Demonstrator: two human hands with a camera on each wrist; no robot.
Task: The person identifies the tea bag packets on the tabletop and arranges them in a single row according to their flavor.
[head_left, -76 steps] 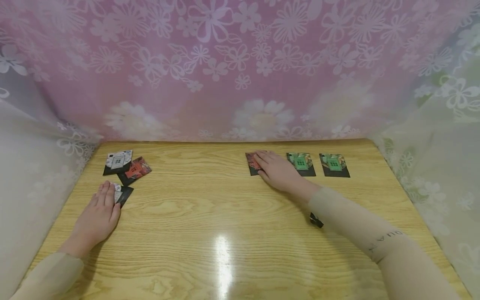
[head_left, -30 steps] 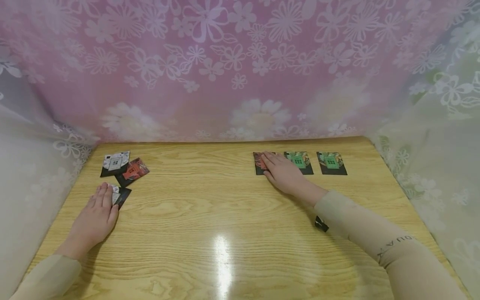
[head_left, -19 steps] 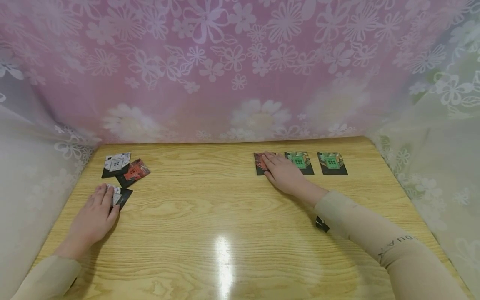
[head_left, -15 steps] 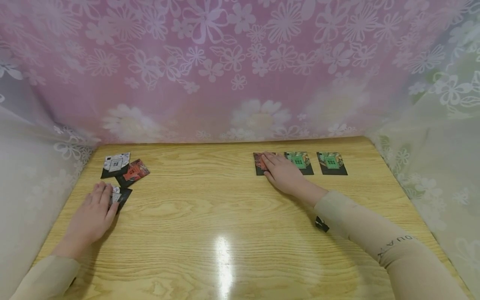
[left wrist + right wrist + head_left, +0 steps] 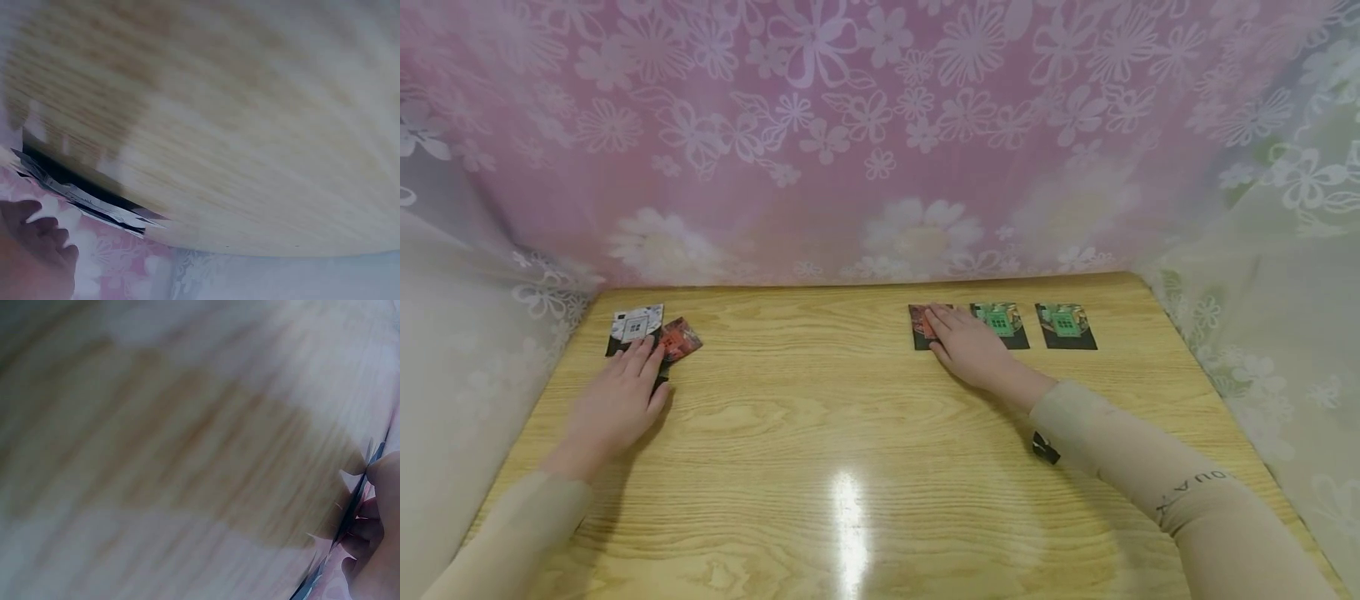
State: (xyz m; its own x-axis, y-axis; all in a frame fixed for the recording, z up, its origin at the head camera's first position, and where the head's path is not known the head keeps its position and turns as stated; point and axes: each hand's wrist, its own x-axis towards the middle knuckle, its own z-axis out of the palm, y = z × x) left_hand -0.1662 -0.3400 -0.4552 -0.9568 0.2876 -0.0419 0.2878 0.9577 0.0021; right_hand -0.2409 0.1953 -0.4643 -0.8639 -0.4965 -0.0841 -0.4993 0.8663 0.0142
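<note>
Several small flat square packets lie on the table. My left hand (image 5: 616, 402), fingers extended, is over the left group, covering much of a packet whose dark corner (image 5: 661, 381) shows. Just beyond its fingertips are a white-and-black packet (image 5: 635, 325) and a tilted red packet (image 5: 681, 340). The left wrist view shows a gap between the left fingers (image 5: 47, 234) and the stacked packets (image 5: 84, 197). My right hand (image 5: 966, 346) rests flat with straight fingers on another red-and-black packet (image 5: 919, 333), partly hiding it. A green packet (image 5: 997, 323) lies beside that hand.
A second green packet (image 5: 1066, 325) lies farther right in the back row. Another dark packet (image 5: 1045, 447) shows partly beneath the right sleeve (image 5: 1097, 429). The wooden table (image 5: 790, 467) ends at a pink floral curtain (image 5: 820, 183), with pale fabric on both sides.
My left hand has moved forward and right from the lower white packet toward the upper packets. Earlier, my right hand slid the red packet right, nearer the green one; lately it stays still.
</note>
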